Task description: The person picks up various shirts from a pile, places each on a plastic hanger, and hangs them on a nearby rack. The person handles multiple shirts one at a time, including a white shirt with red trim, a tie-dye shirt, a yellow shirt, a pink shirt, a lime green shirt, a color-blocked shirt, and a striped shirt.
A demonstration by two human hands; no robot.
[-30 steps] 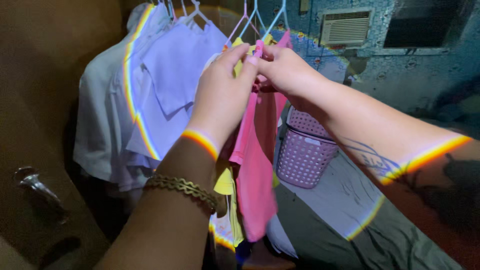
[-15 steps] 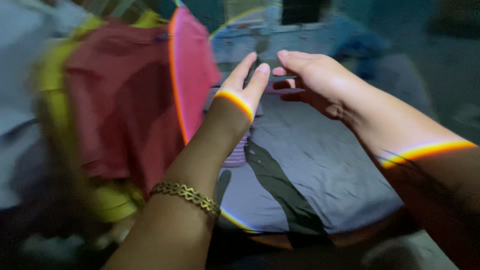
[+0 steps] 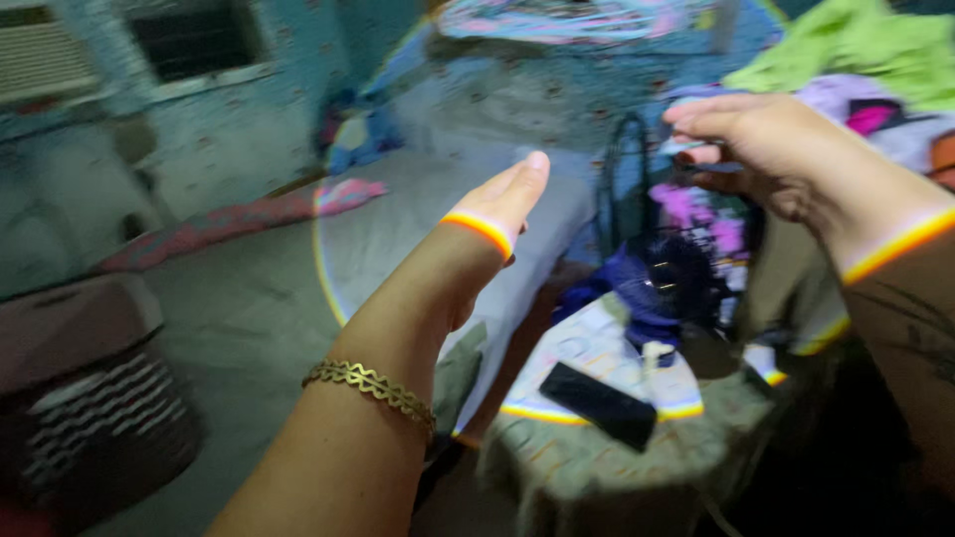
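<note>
Two hands raised | left hand edge-on, fingers straight, empty | right hand fingers loosely curled, empty

Left hand is hovering open and empty above the bed. Right hand is curling, empty, near heaped clothes. A black phone is lying on the small surface.

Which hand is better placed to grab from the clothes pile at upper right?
Right. The right hand is already at the clothes pile, fingers curled. The left hand is open, over the bed, farther away.
</note>
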